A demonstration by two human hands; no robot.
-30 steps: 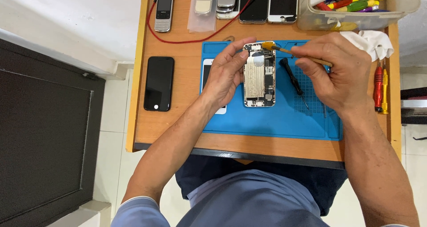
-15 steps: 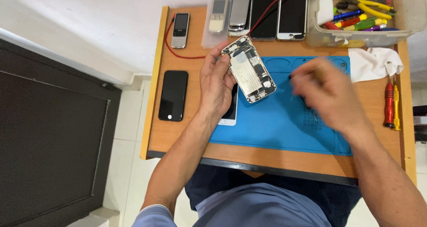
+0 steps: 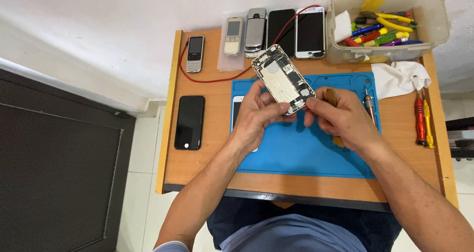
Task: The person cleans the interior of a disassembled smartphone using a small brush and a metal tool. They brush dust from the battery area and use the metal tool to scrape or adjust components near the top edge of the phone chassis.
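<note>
Above the blue mat [image 3: 296,153], left hand [image 3: 256,116] fingers grip the opened phone [image 3: 284,78]; right hand [image 3: 340,118] fingers pinch its lower end, internals still exposed.

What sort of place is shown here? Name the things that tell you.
Probably a phone repair bench: an opened phone with bare insides in both hands, a blue rubber work mat, and a clear plastic tub of coloured tools.

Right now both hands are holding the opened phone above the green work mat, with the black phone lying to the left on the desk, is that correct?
Not quite: the work mat is blue, not green, as the head view shows. Otherwise yes: the left hand and right hand hold the opened phone above it, and the black phone lies left.
</note>
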